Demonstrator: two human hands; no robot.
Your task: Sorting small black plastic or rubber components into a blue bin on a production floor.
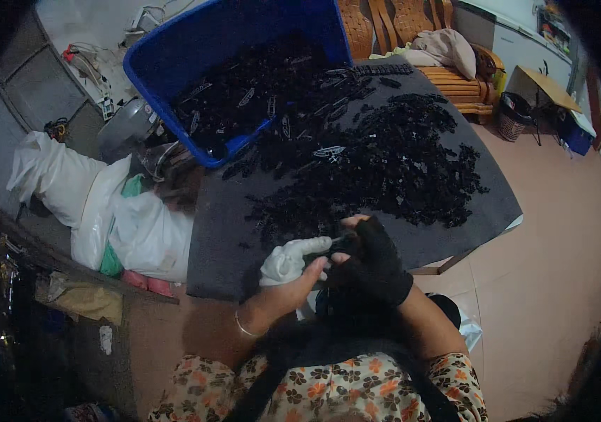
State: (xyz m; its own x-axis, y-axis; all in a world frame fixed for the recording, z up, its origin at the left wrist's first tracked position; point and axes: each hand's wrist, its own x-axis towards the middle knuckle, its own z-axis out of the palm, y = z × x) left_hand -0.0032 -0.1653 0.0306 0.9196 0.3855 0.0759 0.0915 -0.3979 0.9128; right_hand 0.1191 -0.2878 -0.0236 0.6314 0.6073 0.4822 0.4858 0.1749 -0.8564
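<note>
My left hand [293, 266], partly covered in white glove fabric with the thumb bare, is closed at the near edge of the table. My right hand [378, 260] wears a black fingerless glove and meets it fingertip to fingertip. Between the two sets of fingers is a small dark plastic part [343, 244], mostly hidden, so its exact kind does not show. Just beyond my hands a wide heap of small black plastic parts [392, 162] spreads over the grey-covered table [216, 243]. A lighter oval piece [329, 151] lies on the heap.
A large blue bin [167, 116], tipped toward the table, holds more black parts. White sacks [142, 225] stand left of the table. Beyond it is a wooden bench [448, 84] with a cushion [445, 50]. A dark waste basket [514, 116] stands on the tiled floor at the right.
</note>
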